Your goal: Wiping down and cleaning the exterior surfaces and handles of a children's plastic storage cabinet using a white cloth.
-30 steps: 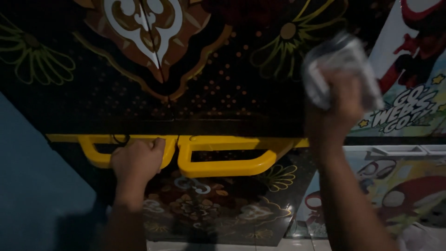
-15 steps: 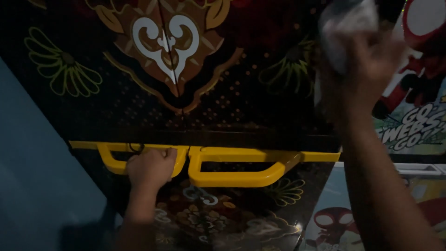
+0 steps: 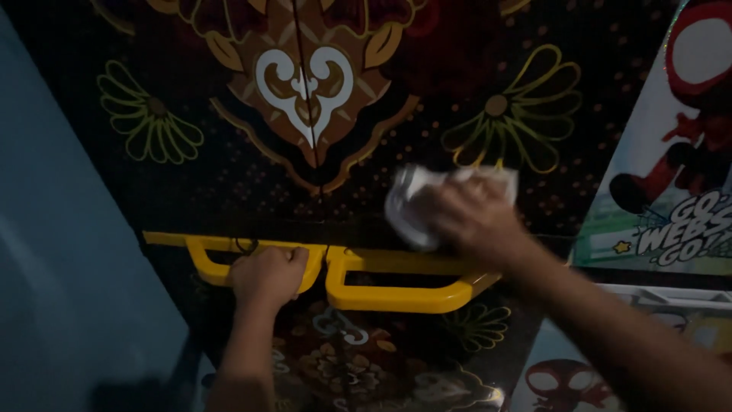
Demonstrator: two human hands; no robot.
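Left hand [image 3: 268,276] clenched around the left yellow handle [image 3: 210,263] of a dark patterned cabinet [image 3: 320,114]. Right hand [image 3: 476,217], blurred, grasps a crumpled white cloth [image 3: 412,202] pressed on the cabinet front, just above the right yellow handle [image 3: 396,294]. 2 handles sit side by side. Cartoon panel [image 3: 671,152] at right; blue wall [image 3: 69,267] at left.

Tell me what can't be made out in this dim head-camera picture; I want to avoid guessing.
- Crumpled white cloth: motion-blurred, partly covered by the right hand; whether it touches the dark patterned cabinet door is unclear.
- Left yellow plastic handle: its right part is hidden under the left hand.
- Right yellow plastic handle: top bar partly behind the right hand.
- Cartoon panel: cut off by the right edge.
- Lower door: lost in darkness.
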